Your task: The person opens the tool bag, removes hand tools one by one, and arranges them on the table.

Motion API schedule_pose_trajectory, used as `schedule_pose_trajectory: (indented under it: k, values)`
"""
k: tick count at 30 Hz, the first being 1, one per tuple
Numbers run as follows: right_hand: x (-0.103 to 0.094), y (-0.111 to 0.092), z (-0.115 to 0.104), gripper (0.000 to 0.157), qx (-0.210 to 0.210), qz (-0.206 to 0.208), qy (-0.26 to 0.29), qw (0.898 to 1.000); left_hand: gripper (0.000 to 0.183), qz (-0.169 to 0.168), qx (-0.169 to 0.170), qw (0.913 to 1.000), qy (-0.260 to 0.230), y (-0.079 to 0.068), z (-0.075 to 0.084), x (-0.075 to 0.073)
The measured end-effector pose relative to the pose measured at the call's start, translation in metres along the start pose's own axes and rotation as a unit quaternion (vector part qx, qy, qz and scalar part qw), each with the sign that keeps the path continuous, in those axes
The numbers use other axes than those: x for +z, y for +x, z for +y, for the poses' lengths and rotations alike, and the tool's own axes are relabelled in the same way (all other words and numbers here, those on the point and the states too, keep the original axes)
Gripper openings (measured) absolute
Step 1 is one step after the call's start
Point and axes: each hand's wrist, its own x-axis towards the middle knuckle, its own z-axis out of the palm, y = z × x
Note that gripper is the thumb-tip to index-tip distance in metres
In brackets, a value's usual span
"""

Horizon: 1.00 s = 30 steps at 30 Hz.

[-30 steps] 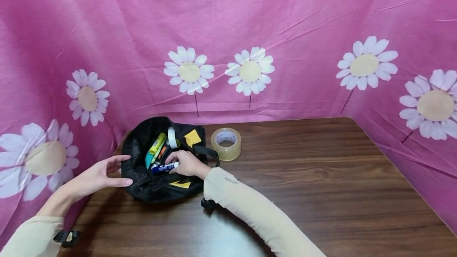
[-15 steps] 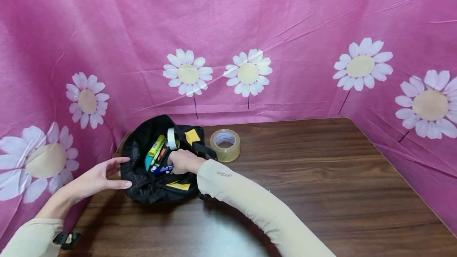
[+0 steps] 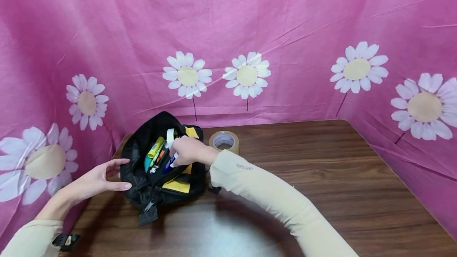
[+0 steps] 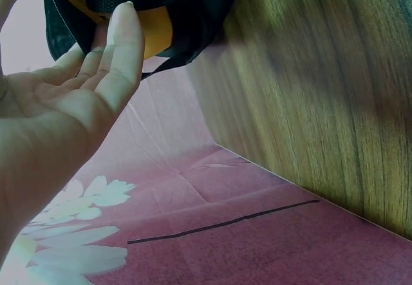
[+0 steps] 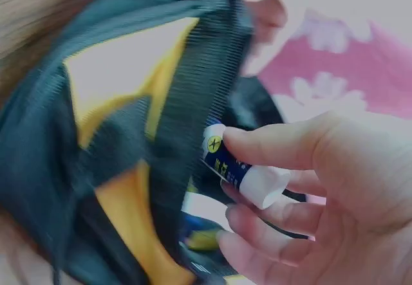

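On the bench (image 3: pixel 321 169), near its far left corner, with a black bag (image 3: pixel 157 193) gaping open.
Touching the bag's left side with the left hand (image 3: pixel 93 179), thumb and fingers spread; pinching in the right hand (image 3: pixel 188 150), at the bag's mouth, a blue-and-white tube (image 5: pixel 228 165).

Tape roll (image 3: pixel 234 147) on brn tbl (image 3: pixel 321 177), pink daisy cloth (image 3: pixel 300 86) bhnd.
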Motion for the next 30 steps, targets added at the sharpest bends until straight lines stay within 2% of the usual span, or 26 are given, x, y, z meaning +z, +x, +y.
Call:
schedule_pose_trajectory:
  k: [4,8,11,14,18,23,26,30]
  values:
    - [-0.032,-0.017,0.016,0.033,-0.025,0.015,0.041,0.999,0.077,0.002,-0.003,1.0,0.003,-0.001,-0.001,-0.001]
    - [-0.059,-0.039,0.041,0.032,-0.029,0.029,0.121,0.992,0.077,0.002,-0.009,0.9999,0.004,-0.001,-0.001,0.0]
    - [-0.073,-0.057,0.065,0.03,-0.013,0.036,0.182,0.982,0.078,0.002,-0.007,1.0,0.005,-0.001,-0.002,0.001]
    - [-0.083,-0.076,0.09,0.03,0.027,0.038,0.244,0.969,0.077,0.004,-0.004,0.9999,0.01,0.0,-0.002,0.002]
    - [-0.089,-0.099,0.123,0.032,0.09,0.045,0.33,0.939,0.077,0.005,-0.002,0.9998,0.016,-0.001,-0.002,0.003]
    - [-0.084,-0.125,0.161,0.04,0.147,0.054,0.429,0.89,0.077,0.003,-0.003,0.9998,0.018,-0.001,-0.002,0.004]
    - [-0.073,-0.139,0.179,0.046,0.168,0.07,0.472,0.863,0.077,0.003,-0.006,0.9999,0.016,-0.001,-0.002,0.005]
    - [-0.049,-0.153,0.199,0.051,0.191,0.085,0.52,0.828,0.078,0.003,-0.003,0.9999,0.016,0.0,-0.001,0.006]
